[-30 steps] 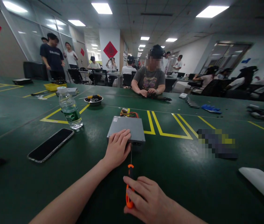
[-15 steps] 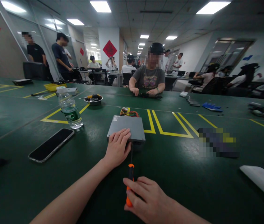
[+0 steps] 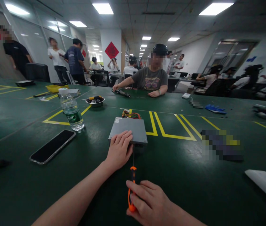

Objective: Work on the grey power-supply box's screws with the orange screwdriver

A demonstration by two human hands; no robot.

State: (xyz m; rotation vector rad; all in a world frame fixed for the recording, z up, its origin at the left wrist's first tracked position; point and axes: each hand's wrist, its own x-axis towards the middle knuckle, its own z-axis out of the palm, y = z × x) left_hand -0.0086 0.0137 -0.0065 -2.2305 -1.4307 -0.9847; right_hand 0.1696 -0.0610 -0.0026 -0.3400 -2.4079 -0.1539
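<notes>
A flat grey metal box [image 3: 129, 129] lies on the green table [image 3: 175, 175] in front of me, with coloured wires [image 3: 131, 114] at its far end. My left hand [image 3: 119, 150] rests on the box's near left corner, fingers laid over the top. My right hand [image 3: 150, 204] is closed round the orange handle of a screwdriver [image 3: 132, 188]. Its thin shaft points away from me, and the tip sits at the box's near face.
A black phone [image 3: 52, 146] and a water bottle [image 3: 71, 110] lie to the left. A bowl of small parts [image 3: 95, 100] stands farther back. A white flat object [image 3: 265, 185] lies at the right. A seated person [image 3: 152, 78] works opposite; several people stand at the back left.
My hands and the screwdriver have barely moved. The person opposite has reached an arm out to the left with a dark tool. The people at the back left have walked on.
</notes>
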